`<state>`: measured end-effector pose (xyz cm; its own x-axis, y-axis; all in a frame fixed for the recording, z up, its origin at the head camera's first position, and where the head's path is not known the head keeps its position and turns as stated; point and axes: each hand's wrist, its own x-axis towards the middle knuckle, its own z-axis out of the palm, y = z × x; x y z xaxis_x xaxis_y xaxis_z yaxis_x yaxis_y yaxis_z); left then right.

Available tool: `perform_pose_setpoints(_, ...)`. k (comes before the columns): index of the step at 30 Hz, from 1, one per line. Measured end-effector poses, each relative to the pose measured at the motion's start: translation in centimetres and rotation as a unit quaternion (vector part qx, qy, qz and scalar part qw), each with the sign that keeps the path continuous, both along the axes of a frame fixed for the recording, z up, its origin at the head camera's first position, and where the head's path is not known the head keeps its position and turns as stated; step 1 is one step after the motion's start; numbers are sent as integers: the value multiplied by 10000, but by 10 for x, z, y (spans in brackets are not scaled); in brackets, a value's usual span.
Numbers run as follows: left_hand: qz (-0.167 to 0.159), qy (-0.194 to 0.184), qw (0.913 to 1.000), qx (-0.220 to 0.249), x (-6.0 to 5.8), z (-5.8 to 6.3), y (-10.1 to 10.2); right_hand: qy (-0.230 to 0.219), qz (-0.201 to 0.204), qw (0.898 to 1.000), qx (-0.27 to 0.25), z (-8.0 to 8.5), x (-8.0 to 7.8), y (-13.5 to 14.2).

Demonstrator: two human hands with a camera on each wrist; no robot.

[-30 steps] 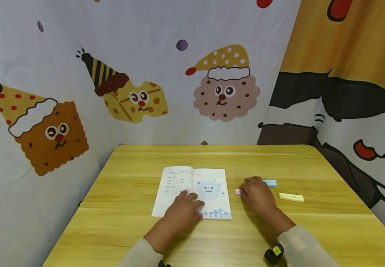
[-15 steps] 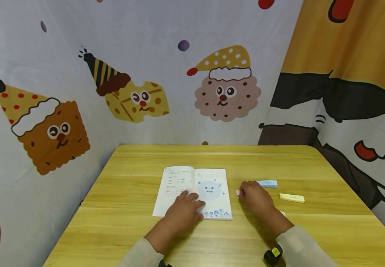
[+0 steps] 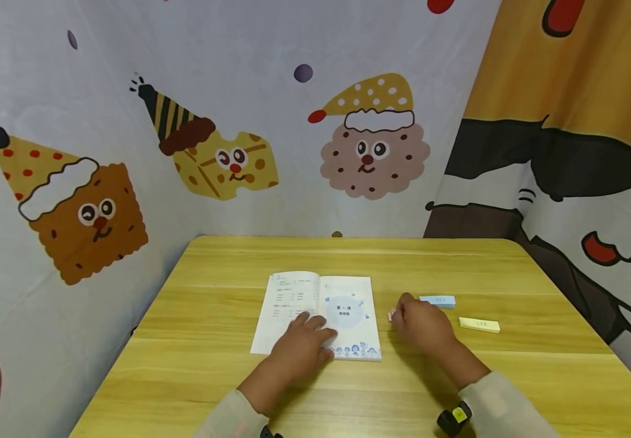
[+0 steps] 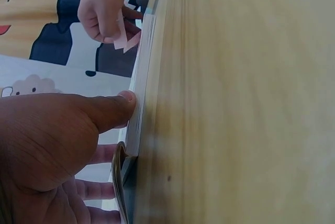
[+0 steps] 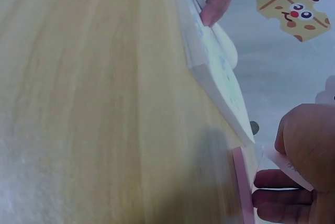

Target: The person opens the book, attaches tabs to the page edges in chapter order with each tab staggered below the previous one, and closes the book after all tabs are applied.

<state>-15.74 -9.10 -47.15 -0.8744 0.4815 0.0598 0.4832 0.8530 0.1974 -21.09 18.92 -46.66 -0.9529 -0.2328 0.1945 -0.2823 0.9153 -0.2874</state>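
Note:
An open book [image 3: 348, 292] lies on the table, its right page bearing a pale blue circle and small printed figures. My left hand [image 3: 303, 345] rests across its lower middle with fingers spread, the thumb at the near edge [image 4: 128, 98]. To the right of the book, my right hand [image 3: 422, 323] pinches a small pink sticky note [image 5: 285, 167] with writing on it. The note is partly raised above a pink pad [image 5: 242, 185], which lies on the table beneath the fingers. Whether the note's end still sticks to the pad cannot be told.
A blue sticky note pad [image 3: 439, 301] lies just behind my right hand. Further right is a yellow pad [image 3: 479, 325], also with writing. The wooden table [image 3: 228, 389] backs onto a cartoon-printed cloth [image 3: 293, 219].
My right hand's fingers have closed and curled more around the pink note, and its visible end now tilts up. More of the blue pad shows. The left hand stays put on the book.

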Motion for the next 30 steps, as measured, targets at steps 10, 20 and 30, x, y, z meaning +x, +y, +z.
perform_pose_setpoints(10,-19,29,10000,51,-1,1,-1,-560,-161,9982,-154,12,1,0)
perform_pose_setpoints(20,-40,74,10000,-3,-1,0,-1,-634,11,9941,-878,23,-16,5)
perform_pose_setpoints(30,-43,-6,9999,103,-1,2,0,-590,216,9928,-1015,11,-42,-10)
